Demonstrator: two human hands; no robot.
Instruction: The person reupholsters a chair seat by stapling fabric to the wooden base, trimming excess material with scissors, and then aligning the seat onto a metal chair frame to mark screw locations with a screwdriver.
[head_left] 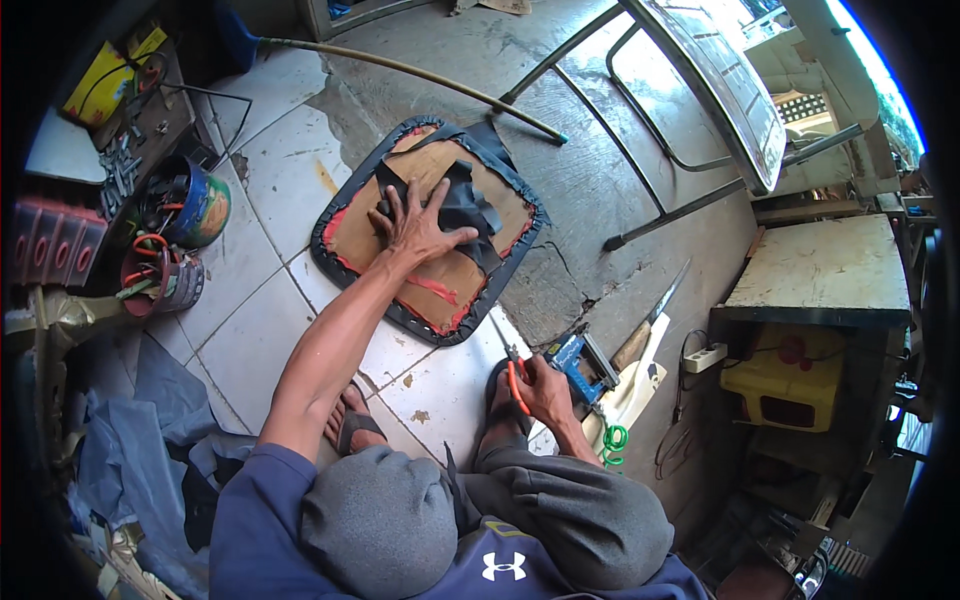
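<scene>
We press our left hand (415,228), fingers spread flat, on the black cover of the seat pad (428,228) lying on the floor. Our right hand (545,388) grips red-handled pliers (516,380) beside a blue stapler (578,362).

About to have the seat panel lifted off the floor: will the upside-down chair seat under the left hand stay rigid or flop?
The chair seat probably stays rigid: a flat brown board shows under the left hand. The loose black cover flap lies rumpled, so it would likely dangle. Lying flat, it seems unlikely to roll.
</scene>
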